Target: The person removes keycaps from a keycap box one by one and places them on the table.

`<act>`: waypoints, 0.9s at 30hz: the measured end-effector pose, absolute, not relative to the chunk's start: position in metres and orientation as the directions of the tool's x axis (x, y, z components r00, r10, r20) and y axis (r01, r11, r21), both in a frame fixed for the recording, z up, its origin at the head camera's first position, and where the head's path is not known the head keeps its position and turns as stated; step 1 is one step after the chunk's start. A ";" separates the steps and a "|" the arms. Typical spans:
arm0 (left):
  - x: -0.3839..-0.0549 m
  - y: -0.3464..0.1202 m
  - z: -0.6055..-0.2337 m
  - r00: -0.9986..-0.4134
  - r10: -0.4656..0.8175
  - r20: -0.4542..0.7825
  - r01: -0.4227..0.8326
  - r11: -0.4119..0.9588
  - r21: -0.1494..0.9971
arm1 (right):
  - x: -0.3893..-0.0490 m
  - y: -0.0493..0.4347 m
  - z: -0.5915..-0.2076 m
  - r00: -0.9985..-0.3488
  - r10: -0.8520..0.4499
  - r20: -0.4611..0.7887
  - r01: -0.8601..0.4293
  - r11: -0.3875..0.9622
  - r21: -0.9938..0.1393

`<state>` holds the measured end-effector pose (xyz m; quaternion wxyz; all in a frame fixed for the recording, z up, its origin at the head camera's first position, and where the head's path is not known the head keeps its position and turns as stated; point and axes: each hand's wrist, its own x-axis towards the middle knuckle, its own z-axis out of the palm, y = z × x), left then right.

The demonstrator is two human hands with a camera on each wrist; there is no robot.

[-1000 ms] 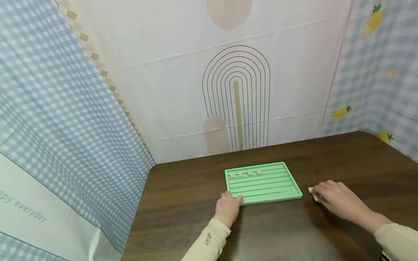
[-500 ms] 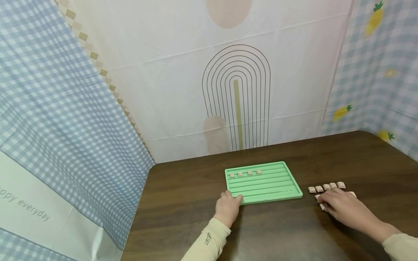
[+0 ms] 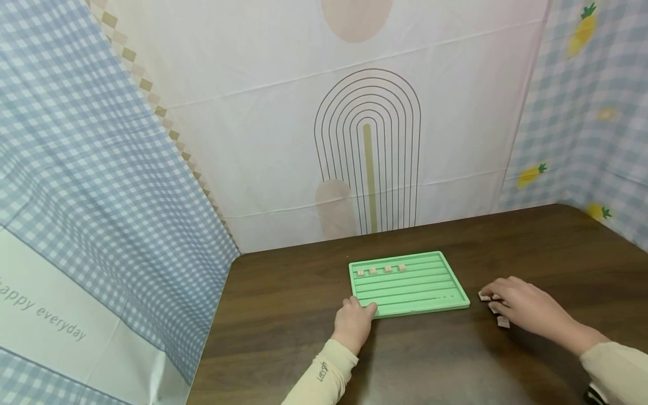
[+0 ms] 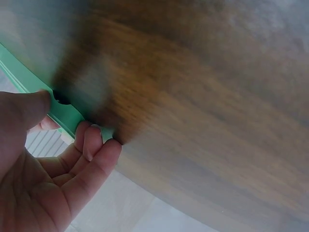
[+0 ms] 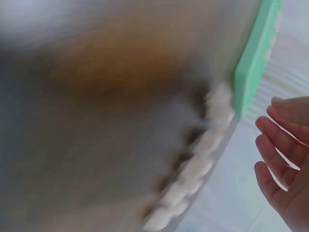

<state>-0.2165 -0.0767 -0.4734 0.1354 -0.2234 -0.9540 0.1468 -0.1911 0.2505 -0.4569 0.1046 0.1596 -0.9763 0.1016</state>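
A light green ridged tray [image 3: 417, 293] lies on the table in the head view. Several small cream blocks [image 3: 387, 269], shaped like keycaps, sit in a row along its upper left ridges. My left hand [image 3: 352, 323] grips the tray's near left corner; the left wrist view has the thumb on the tray edge [image 4: 30, 79] and fingers around the corner. To the right of the tray, my right hand [image 3: 531, 308] hovers over loose cream blocks [image 3: 503, 322], partly hiding them. Its fingers [image 5: 271, 145] are loosely bent, with nothing visible between them in the right wrist view.
The brown wooden table [image 3: 283, 337] carries tray and blocks. A pale patterned curtain [image 3: 263, 140] hangs behind its far edge, with blue checked cloth [image 3: 101, 169] on the left. Rows of loose blocks [image 5: 193, 166] look blurred from the right wrist.
My right hand moved right and nearer, uncovering rows of loose blocks, then came back left and away over them. My left hand stays on the tray corner.
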 end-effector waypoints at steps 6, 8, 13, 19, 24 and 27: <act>-0.218 -0.077 -0.475 -0.870 0.461 0.175 0.379 0.852 -0.360 | -0.227 0.212 -0.452 -0.904 -0.326 0.277 -0.380 0.908 -0.174; -0.218 -0.077 -0.475 -0.876 0.454 0.166 0.372 0.852 -0.369 | -0.244 0.199 -0.454 -0.910 -0.320 0.264 -0.377 0.903 -0.204; -0.217 -0.075 -0.474 -0.874 0.461 0.154 0.383 0.848 -0.366 | -0.277 0.173 -0.463 -0.936 -0.283 0.210 -0.333 0.905 -0.264; -0.217 -0.074 -0.476 -0.875 0.453 0.168 0.373 0.854 -0.363 | -0.303 0.150 -0.474 -0.947 -0.267 0.180 -0.309 0.910 -0.276; -0.218 -0.074 -0.477 -0.872 0.452 0.186 0.368 0.858 -0.359 | -0.313 0.135 -0.481 -0.934 -0.298 0.197 -0.343 0.902 -0.263; -0.218 -0.074 -0.477 -0.871 0.456 0.183 0.373 0.857 -0.357 | -0.314 0.129 -0.485 -0.919 -0.319 0.233 -0.368 0.905 -0.211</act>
